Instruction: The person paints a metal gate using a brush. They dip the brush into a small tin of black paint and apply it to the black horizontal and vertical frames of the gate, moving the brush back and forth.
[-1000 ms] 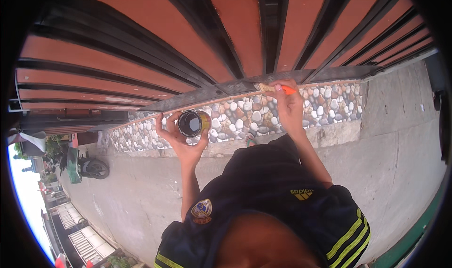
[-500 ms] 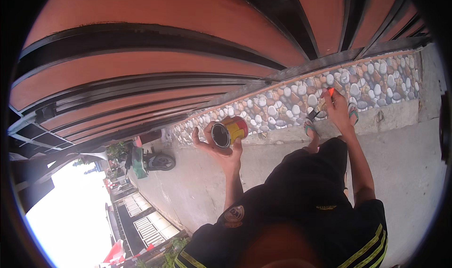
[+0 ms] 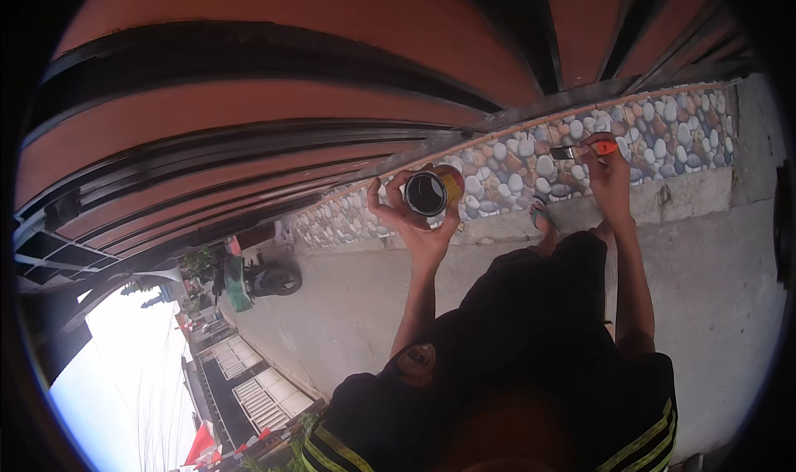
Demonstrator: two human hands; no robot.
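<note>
My left hand point(image 3: 412, 223) is raised and grips a small open paint can point(image 3: 432, 193) with a yellow and red side and dark paint inside. My right hand point(image 3: 608, 174) holds a paintbrush point(image 3: 583, 150) with an orange handle, its bristles pointing left over the pebble-patterned base wall point(image 3: 514, 169). Above both hands runs a reddish-brown metal gate point(image 3: 274, 82) with black bars. My dark shirt with yellow stripes and dark trousers fill the lower middle of the view.
A grey concrete pavement point(image 3: 713, 290) lies below the gate wall. A parked scooter point(image 3: 265, 280) stands at the left near some plants. Houses with white gates point(image 3: 249, 389) show at the lower left under bright sky.
The view has swung, so the gate now fills more of the top. The can has tilted toward me, showing its dark inside. My right hand with the brush stays by the pebble wall.
</note>
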